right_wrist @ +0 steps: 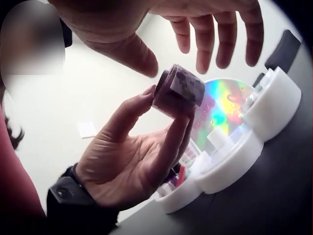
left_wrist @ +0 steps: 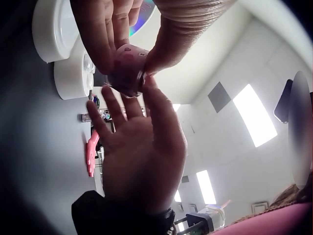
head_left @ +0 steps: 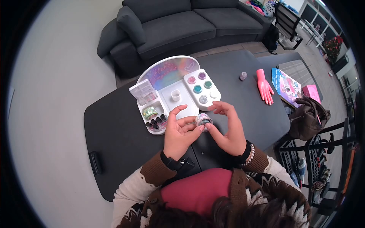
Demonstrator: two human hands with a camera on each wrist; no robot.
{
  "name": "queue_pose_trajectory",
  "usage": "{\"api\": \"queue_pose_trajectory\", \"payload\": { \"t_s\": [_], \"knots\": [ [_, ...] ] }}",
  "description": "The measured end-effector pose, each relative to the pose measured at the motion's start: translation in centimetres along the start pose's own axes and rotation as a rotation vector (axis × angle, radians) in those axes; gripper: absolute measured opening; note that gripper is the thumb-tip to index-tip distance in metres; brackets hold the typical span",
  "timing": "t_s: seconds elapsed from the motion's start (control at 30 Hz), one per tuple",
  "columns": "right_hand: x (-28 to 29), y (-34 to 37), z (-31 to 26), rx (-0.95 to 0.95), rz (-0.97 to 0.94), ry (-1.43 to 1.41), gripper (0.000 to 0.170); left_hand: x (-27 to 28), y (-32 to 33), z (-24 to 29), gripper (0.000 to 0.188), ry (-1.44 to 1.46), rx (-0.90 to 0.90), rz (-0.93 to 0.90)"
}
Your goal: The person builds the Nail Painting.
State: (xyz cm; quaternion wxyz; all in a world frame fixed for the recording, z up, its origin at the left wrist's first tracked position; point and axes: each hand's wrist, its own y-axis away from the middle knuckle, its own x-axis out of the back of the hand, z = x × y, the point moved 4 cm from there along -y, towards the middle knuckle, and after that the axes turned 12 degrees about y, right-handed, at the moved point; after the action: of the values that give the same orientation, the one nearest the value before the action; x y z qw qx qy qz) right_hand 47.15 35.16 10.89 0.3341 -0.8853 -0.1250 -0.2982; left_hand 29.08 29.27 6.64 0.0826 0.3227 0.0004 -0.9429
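A small round container or roll point(head_left: 203, 121) with a pink, patterned side is held above the table's near part. My left hand point(head_left: 179, 136) pinches it between thumb and fingers; the right wrist view shows the left hand point(right_wrist: 132, 166) gripping the patterned piece point(right_wrist: 181, 90) from below. My right hand point(head_left: 230, 133) has its thumb at the piece's edge, its other fingers spread and lifted. In the left wrist view the right hand point(left_wrist: 139, 152) is open-palmed beside the piece point(left_wrist: 128, 68). Whether the right thumb presses on it, I cannot tell.
Beyond the hands stands a white organizer point(head_left: 182, 113) with a small white cup point(head_left: 175, 95), glitter pots, a green patterned roll point(head_left: 149, 113) and black-capped bottles. To the right lie a small jar point(head_left: 243, 76), a pink hand form point(head_left: 264, 86), a box point(head_left: 287, 87) and a dark bag point(head_left: 308, 121).
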Motion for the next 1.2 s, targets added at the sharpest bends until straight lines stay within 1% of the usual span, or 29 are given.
{"api": "queue_pose_trajectory", "payload": {
  "t_s": [0.03,0.1,0.13,0.2,0.33,0.4,0.43,0.5,0.6,0.7,0.8,0.93,1.0,1.03,1.1,1.13,1.2],
  "knots": [
    [-0.5,0.4,0.4,0.001,0.000,-0.001,0.064,0.1,0.0,0.0,0.081,-0.001,-0.001,0.001],
    [-2.1,1.2,1.6,-0.209,-0.177,-0.375,0.065,0.1,0.0,-0.1,0.082,0.002,0.000,-0.019],
    [-2.2,1.3,1.6,-0.209,-0.178,-0.375,0.065,0.2,-0.1,-0.1,0.082,0.003,0.000,-0.018],
    [-2.7,1.5,1.7,-0.267,-0.222,-0.459,0.062,0.3,-0.1,-0.2,0.083,-0.021,-0.006,-0.017],
    [-3.2,1.8,2.0,-0.321,-0.239,-0.510,0.060,0.3,0.0,0.3,0.085,-0.059,-0.002,-0.014],
    [-3.6,2.1,2.5,-0.494,-0.219,-0.822,0.061,0.2,0.0,0.0,0.086,-0.030,0.059,-0.048],
    [-3.6,2.1,2.4,-0.493,-0.220,-0.822,0.061,0.2,0.0,0.0,0.086,-0.031,0.058,-0.047],
    [-3.6,2.0,2.1,-0.541,-0.171,-0.966,0.062,-0.1,0.0,0.0,0.087,-0.062,0.031,-0.110],
    [-3.5,1.7,1.3,-0.498,-0.131,-0.959,0.064,-0.6,0.1,0.2,0.088,-0.133,-0.020,-0.133],
    [-3.7,1.5,0.8,-0.488,-0.114,-0.999,0.065,-0.7,0.2,0.1,0.088,-0.118,-0.035,-0.145],
    [-3.9,1.2,0.8,-0.491,-0.146,-0.973,0.063,-0.2,0.0,-0.3,0.085,-0.091,-0.022,-0.114],
    [-4.3,1.2,0.9,-0.465,-0.121,-0.935,0.059,0.2,-0.1,-0.8,0.082,-0.127,0.025,-0.101],
    [-4.3,1.1,1.0,-0.403,-0.137,-0.810,0.058,0.6,-0.4,-0.7,0.081,-0.145,-0.043,-0.108],
    [-4.3,1.2,1.0,-0.403,-0.130,-0.812,0.058,0.6,-0.4,-0.5,0.081,-0.150,-0.040,-0.113],
    [-4.5,1.4,0.6,-0.344,-0.227,-0.632,0.058,0.6,-0.2,0.5,0.082,-0.106,-0.122,-0.105],
    [-4.6,1.4,0.3,-0.330,-0.225,-0.607,0.059,0.7,-0.2,0.4,0.086,-0.125,-0.119,-0.108],
    [-4.6,1.2,0.1,-0.319,-0.250,-0.589,0.059,0.6,-0.1,0.4,0.089,-0.114,-0.117,-0.110]
  ]
}}
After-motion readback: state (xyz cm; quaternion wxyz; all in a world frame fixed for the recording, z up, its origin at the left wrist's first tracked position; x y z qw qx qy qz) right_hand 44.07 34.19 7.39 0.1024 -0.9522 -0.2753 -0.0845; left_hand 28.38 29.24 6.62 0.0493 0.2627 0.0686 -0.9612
